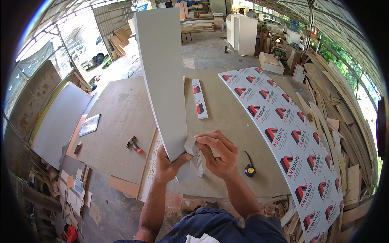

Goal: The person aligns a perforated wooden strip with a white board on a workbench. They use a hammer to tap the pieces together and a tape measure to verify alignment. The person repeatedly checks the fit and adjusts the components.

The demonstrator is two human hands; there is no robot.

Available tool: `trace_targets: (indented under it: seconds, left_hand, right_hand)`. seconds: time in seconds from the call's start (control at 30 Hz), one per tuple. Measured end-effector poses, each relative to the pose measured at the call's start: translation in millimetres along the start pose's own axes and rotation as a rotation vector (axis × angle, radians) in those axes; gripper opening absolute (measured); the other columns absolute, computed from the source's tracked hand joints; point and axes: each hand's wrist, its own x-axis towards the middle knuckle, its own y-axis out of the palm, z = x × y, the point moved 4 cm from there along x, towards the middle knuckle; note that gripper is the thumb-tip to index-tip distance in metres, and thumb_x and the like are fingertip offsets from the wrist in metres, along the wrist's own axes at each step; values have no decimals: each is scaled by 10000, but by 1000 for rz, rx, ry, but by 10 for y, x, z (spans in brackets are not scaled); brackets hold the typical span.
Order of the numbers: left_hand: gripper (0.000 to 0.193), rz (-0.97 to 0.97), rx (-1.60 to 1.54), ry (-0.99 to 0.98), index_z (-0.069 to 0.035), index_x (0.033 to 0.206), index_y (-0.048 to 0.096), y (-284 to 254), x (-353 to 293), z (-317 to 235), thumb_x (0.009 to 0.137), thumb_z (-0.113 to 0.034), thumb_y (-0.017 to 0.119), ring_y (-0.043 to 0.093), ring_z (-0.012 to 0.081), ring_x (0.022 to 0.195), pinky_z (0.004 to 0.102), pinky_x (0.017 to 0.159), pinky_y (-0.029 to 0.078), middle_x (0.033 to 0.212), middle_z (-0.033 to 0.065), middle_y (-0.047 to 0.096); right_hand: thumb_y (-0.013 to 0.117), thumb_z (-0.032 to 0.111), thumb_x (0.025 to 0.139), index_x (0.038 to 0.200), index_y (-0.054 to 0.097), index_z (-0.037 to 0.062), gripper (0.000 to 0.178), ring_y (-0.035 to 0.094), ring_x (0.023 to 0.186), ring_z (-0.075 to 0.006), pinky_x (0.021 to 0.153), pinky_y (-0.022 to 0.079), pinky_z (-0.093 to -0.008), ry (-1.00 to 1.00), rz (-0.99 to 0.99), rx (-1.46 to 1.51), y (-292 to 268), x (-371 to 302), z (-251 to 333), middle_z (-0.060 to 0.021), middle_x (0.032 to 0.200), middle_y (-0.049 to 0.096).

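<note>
A long white panel [164, 85] stands on end in front of me, its lower end in the grip of my left hand [167, 165]. That thumb lies across the panel's near corner. Against the panel's right edge, my right hand [219, 153] pinches a small pale grey block-like piece [190, 144] between fingertips and thumb. Below it, a narrow pale piece with dark marks [199, 164] shows partly; my hands hide the rest. A tape measure [250, 170], black and yellow with its tab sticking out, lies on the table right of my right hand.
The brown worktable [121, 97] bears a hammer [133, 144], a flat clear-wrapped packet [90, 124], a small brown block [78, 147] and a short printed strip [199, 99]. A large printed board [283, 141] spans the right side. Timber offcuts [344, 121] pile up beyond it.
</note>
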Motion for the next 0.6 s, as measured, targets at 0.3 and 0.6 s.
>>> trace_targets:
  seconds: [0.3, 0.6]
  left_hand:
    - [450, -5, 92, -13, -5, 1180, 655, 24, 16, 1, 842, -197, 880, 648, 118, 894, 296, 781, 538, 975, 44, 702]
    - [367, -57, 35, -10, 7, 1201, 649, 2, 43, 62, 880, -69, 807, 674, 138, 927, 316, 827, 555, 1006, 60, 721]
  right_hand:
    - [667, -43, 828, 959, 531, 46, 208, 559, 735, -228, 721, 404, -379, -99, 237, -269, -70, 194, 35, -52, 848, 589]
    - [575, 10, 856, 923, 468, 49, 132, 512, 684, -257, 687, 410, -411, -79, 193, -248, -60, -212, -225, -74, 782, 510]
